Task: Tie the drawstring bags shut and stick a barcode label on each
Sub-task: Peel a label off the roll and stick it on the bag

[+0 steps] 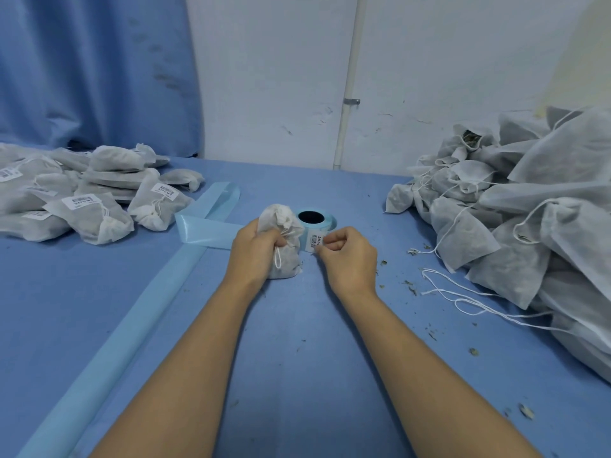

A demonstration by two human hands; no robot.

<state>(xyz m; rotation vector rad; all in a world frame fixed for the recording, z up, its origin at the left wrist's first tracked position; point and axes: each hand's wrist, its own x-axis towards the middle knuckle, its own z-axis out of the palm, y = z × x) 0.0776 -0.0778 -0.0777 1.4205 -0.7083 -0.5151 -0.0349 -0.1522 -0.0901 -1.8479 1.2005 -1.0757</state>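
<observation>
My left hand (256, 247) grips a white drawstring bag (284, 256) around its gathered neck, the bag resting on the blue table (99, 309). A loop of its white string hangs below my fingers. My right hand (347, 256) pinches a white barcode label (312, 242) at its lower edge, right beside the bag. Just behind stands the blue label roll (315, 219). A long strip of pale blue backing paper (139, 312) trails from it to the left and toward me.
A heap of labelled, tied bags (89, 193) lies at the back left. A large pile of unlabelled bags (529, 219) with loose white strings (463, 299) fills the right side. Dried herb crumbs (410, 285) are scattered on the table. A wall and pipe (347, 94) stand behind.
</observation>
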